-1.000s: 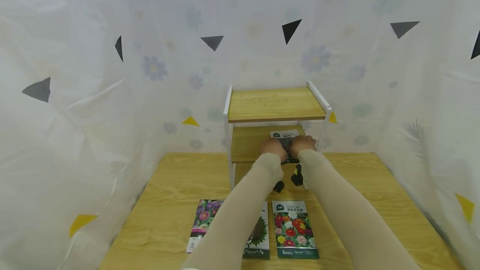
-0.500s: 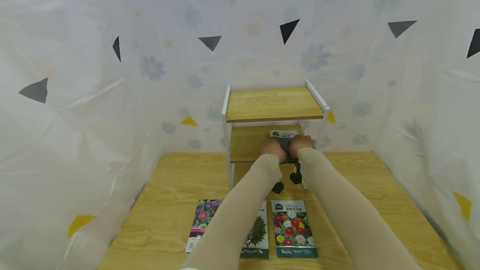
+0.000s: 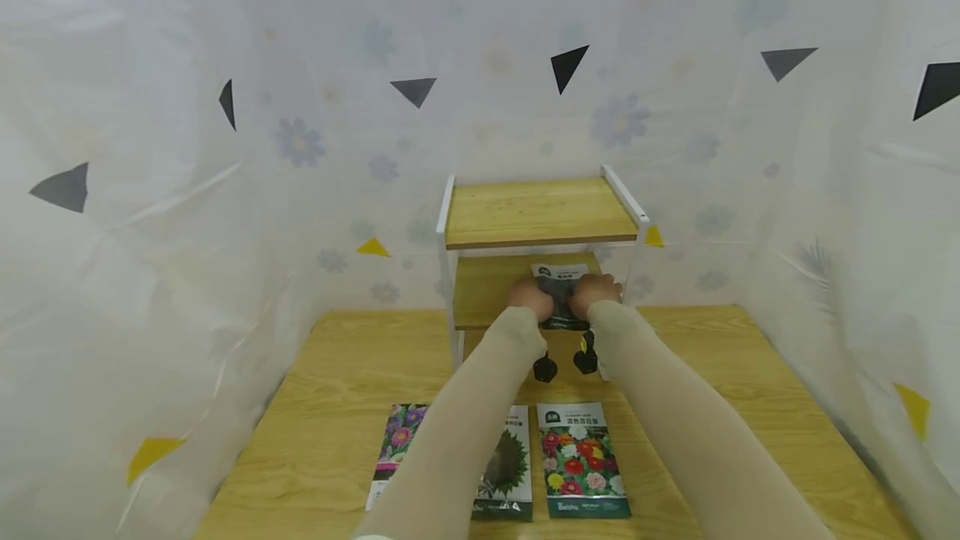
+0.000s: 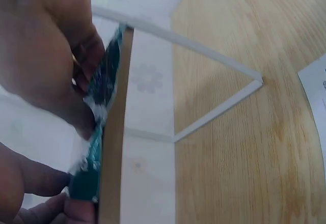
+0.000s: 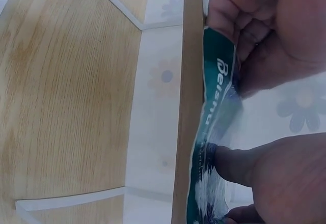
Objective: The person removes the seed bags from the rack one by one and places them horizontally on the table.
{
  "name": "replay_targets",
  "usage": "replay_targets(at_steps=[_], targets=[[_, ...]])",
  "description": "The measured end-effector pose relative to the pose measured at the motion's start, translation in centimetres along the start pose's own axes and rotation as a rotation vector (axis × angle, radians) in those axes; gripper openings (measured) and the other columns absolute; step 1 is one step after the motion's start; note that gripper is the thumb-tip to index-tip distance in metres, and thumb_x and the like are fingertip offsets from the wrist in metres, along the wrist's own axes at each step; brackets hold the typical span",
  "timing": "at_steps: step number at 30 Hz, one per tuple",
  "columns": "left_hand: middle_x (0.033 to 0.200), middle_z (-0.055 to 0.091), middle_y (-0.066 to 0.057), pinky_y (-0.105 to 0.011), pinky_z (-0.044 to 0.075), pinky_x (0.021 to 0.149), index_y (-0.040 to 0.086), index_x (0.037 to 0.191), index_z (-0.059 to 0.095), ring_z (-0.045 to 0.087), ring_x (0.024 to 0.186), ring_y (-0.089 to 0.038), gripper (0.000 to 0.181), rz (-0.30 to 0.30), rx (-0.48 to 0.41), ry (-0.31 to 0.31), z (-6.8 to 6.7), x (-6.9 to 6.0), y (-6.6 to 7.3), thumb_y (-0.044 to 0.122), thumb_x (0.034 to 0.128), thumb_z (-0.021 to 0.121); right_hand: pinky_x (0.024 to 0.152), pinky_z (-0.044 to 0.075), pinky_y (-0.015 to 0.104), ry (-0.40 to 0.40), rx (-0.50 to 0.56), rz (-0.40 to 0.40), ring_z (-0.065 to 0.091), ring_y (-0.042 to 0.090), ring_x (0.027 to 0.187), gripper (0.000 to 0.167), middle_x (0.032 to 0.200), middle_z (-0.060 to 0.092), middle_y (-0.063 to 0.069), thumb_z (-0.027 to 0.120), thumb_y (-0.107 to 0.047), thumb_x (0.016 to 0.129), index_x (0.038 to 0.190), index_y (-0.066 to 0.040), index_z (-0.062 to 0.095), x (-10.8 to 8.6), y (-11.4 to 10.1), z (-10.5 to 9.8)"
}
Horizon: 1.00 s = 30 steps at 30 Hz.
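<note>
A seed packet [image 3: 561,282] with a white top and dark picture lies on the rack's middle shelf [image 3: 487,290], towards its right side. My left hand [image 3: 531,300] pinches the packet's left lower part between thumb and fingers; in the left wrist view its fingertips meet the green corner [image 4: 84,186]. On the other side my right hand [image 3: 596,292] grips the packet, its thumb pressing the front in the right wrist view. The packet's green "Beishu" band [image 5: 211,112] is bent and creased along the shelf's front edge [image 5: 189,81]. The palms partly hide the packet's sides.
The white-framed rack has a wooden top board [image 3: 536,211]. Nearer on the table [image 3: 337,407] lie a red-flower seed packet [image 3: 581,465], a sunflower packet [image 3: 508,473] and a purple-flower packet [image 3: 397,440], partly behind the left sleeve. Plastic sheeting [image 3: 187,148] surrounds the table.
My left hand has shifted slightly left, widening the gap between the hands and baring more of the packet's front. The head view has turned slightly.
</note>
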State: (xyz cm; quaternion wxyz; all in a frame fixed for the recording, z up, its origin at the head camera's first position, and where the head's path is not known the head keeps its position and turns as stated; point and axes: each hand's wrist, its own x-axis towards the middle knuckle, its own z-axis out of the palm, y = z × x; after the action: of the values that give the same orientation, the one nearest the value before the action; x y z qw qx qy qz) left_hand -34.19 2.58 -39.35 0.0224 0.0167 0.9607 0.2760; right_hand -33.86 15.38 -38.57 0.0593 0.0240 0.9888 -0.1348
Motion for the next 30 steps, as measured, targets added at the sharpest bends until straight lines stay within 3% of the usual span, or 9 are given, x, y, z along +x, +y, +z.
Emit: replay_targets(at_steps=[7, 11, 19, 25, 30], targets=[[0.117, 0.061, -0.015, -0.032, 0.05, 0.086, -0.005, 0.115, 0.061, 0.059, 0.105, -0.026, 0.038, -0.013, -0.018, 0.019, 0.1, 0.4, -0.9, 0.013, 0.0818, 0.058, 0.097, 0.033, 0.059, 0.037, -0.057, -0.038, 0.042, 0.047, 0.118, 0.053, 0.124, 0.052, 0.03, 0.053, -0.033, 0.097, 0.127, 0.011, 0.053, -0.8, -0.3, 0.0], [0.114, 0.063, -0.013, -0.031, 0.049, 0.087, -0.004, 0.113, 0.062, 0.06, 0.104, -0.024, 0.037, -0.008, 0.044, 0.032, 0.1, 0.5, -1.1, 0.016, 0.0817, 0.061, 0.096, 0.034, 0.058, 0.059, -0.072, -0.06, 0.043, 0.047, 0.117, 0.054, 0.122, 0.053, 0.03, 0.053, -0.033, 0.097, 0.126, 0.013, 0.053, -1.2, -0.5, -0.1], [0.111, 0.063, -0.011, -0.031, 0.05, 0.085, -0.002, 0.111, 0.062, 0.061, 0.1, -0.023, 0.037, 0.021, 0.1, 0.068, 0.0, 0.4, -1.9, 0.018, 0.081, 0.064, 0.097, 0.034, 0.059, 0.078, -0.012, -0.082, 0.045, 0.049, 0.115, 0.059, 0.124, 0.05, 0.033, 0.056, -0.034, 0.095, 0.126, 0.015, 0.051, -1.2, -0.4, 0.2], [0.113, 0.062, -0.012, -0.033, 0.051, 0.084, -0.002, 0.117, 0.06, 0.059, 0.099, -0.024, 0.039, -0.003, -0.025, 0.078, -0.6, -0.3, -2.3, 0.013, 0.0812, 0.065, 0.096, 0.036, 0.06, 0.096, 0.007, -0.112, 0.046, 0.051, 0.114, 0.062, 0.125, 0.05, 0.034, 0.057, -0.036, 0.094, 0.125, 0.016, 0.051, -1.0, -0.4, 0.5], [0.103, 0.065, -0.013, -0.034, 0.053, 0.07, -0.003, 0.105, 0.066, 0.058, 0.084, -0.023, 0.027, -0.034, -0.081, 0.061, -1.3, -1.1, -2.5, 0.011, 0.0815, 0.066, 0.098, 0.036, 0.059, 0.079, 0.056, -0.115, 0.045, 0.053, 0.114, 0.066, 0.125, 0.048, 0.037, 0.059, -0.038, 0.094, 0.128, 0.018, 0.047, -1.0, -0.4, 0.9]])
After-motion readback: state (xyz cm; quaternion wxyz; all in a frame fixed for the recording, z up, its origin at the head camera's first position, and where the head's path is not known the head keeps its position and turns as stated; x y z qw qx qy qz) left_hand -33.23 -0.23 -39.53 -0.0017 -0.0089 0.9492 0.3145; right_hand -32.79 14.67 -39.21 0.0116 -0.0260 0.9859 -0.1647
